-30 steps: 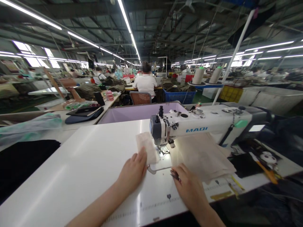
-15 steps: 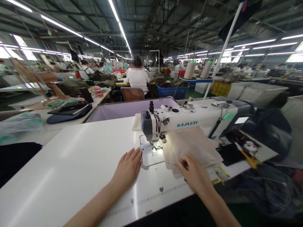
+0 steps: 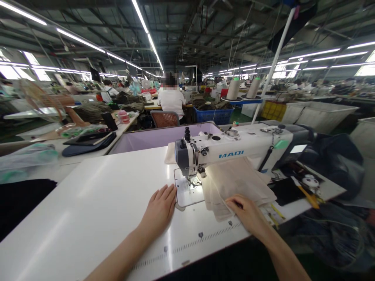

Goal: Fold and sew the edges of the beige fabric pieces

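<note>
My left hand [image 3: 160,205] lies flat on the white table, fingers stretched towards the edge of the sewing machine's metal needle plate [image 3: 183,199]. No cloth is under it. My right hand [image 3: 246,212] is closed, thumb and fingers pinching the front edge of a beige fabric piece [image 3: 240,179] on a loose stack. Something small and dark shows inside the curled fingers, too hidden to name. The stack lies right of the needle, partly beneath the arm of the white sewing machine [image 3: 231,146]. The lit presser foot [image 3: 193,181] has no fabric visible under it.
More beige fabric [image 3: 170,153] lies behind the machine head. Orange-handled scissors [image 3: 310,197] and a black cloth sit at right. A lilac bin [image 3: 140,138] stands beyond the table. Thread cones [image 3: 233,89] rise behind the machine. A person in white [image 3: 171,100] sits ahead, back turned.
My right hand has shifted slightly right along the stack and now pinches the fabric's edge. The dark thing at its fingertips is now mostly hidden. My left hand stays flat in place.
</note>
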Available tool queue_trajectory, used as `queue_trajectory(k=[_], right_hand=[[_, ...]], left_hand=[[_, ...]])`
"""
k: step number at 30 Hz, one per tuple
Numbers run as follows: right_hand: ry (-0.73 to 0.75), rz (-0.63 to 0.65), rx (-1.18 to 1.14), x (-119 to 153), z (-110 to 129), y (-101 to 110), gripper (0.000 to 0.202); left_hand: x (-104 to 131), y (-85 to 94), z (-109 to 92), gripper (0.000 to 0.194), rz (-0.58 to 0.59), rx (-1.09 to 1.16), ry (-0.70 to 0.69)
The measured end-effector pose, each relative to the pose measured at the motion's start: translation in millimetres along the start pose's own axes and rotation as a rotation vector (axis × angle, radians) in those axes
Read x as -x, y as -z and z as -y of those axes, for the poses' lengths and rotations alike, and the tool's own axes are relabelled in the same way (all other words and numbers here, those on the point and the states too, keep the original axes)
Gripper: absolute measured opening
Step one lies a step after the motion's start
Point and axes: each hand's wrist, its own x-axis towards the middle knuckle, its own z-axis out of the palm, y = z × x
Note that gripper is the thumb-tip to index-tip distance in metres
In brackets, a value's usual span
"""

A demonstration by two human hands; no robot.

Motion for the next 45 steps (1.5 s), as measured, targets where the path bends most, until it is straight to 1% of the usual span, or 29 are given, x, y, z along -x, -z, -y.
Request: queue_trajectory(k=[10, 18, 21, 24, 26, 28, 30, 32, 33, 34, 35, 37, 38, 39, 41, 42, 43, 44, 45], right_hand=[[-0.041, -0.005, 0.044, -1.6, 4.0, 4.8, 0.038], [-0.059, -0.017, 0.021, -3.3, 12.7, 7.1, 0.031], [-0.077, 0.001, 0.008, -5.5, 11.0, 10.2, 0.028], [-0.096, -0.008, 0.004, -7.8, 6.2, 12.2, 0.027], [-0.104, -0.030, 0.005, -9.7, 2.7, 12.5, 0.026], [-0.114, -0.077, 0.017, -12.0, 1.6, 13.2, 0.026], [-0.130, -0.159, 0.040, -14.0, 7.3, 14.9, 0.027], [-0.109, -0.244, 0.065, -13.5, 23.5, 16.0, 0.026], [-0.082, -0.272, 0.075, -11.7, 35.9, 15.3, 0.024], [0.025, -0.267, 0.080, -8.6, 50.7, 13.2, 0.021], [0.141, -0.228, 0.074, -4.3, 66.8, 9.4, 0.019], [0.317, -0.037, 0.010, 7.1, 98.7, -3.5, 0.018], [0.363, 0.061, -0.017, 13.3, 111.9, -12.0, 0.018], [0.378, 0.123, -0.026, 19.3, 121.9, -21.1, 0.018], [0.385, 0.207, -0.058, 29.1, 130.7, -38.4, 0.019], [0.377, 0.242, -0.069, 32.3, 129.8, -45.1, 0.020], [0.367, 0.254, -0.076, 34.3, 125.9, -49.8, 0.019], [0.350, 0.252, -0.079, 35.2, 119.9, -52.3, 0.017], [0.331, 0.244, -0.074, 35.2, 112.6, -52.5, 0.013]], left_hand=[[-1.0, 3.4, -0.3, 0.042, 0.008, -0.004, -0.005], [-2.5, 12.1, -5.0, 0.043, 0.068, -0.046, 0.006], [-2.7, 12.9, -4.3, 0.043, 0.076, -0.052, -0.003], [-2.7, 11.2, -1.9, 0.042, 0.053, -0.041, -0.021], [-3.1, 10.0, -0.5, 0.042, 0.037, -0.037, -0.029], [-4.1, 9.9, -1.2, 0.042, 0.045, -0.049, -0.020], [-4.9, 11.8, -5.9, 0.042, 0.076, -0.081, 0.003], [-4.7, 16.1, -15.5, 0.041, 0.095, -0.102, -0.005], [-4.1, 19.1, -22.0, 0.042, 0.078, -0.092, -0.029], [-3.3, 22.6, -29.1, 0.045, 0.038, -0.063, -0.071], [-2.3, 26.5, -36.3, 0.051, -0.018, -0.013, -0.131], [-0.3, 34.4, -48.7, 0.065, -0.120, 0.123, -0.290], [0.7, 37.9, -52.6, 0.068, -0.138, 0.196, -0.368], [2.0, 40.8, -54.5, 0.066, -0.119, 0.269, -0.441], [7.0, 44.0, -51.3, 0.049, -0.002, 0.386, -0.536], [11.5, 44.3, -46.5, 0.040, 0.066, 0.421, -0.551], [17.6, 44.1, -40.1, 0.035, 0.124, 0.441, -0.548], [25.4, 43.7, -32.6, 0.035, 0.165, 0.445, -0.531], [34.5, 43.6, -24.5, 0.038, 0.182, 0.439, -0.502]])
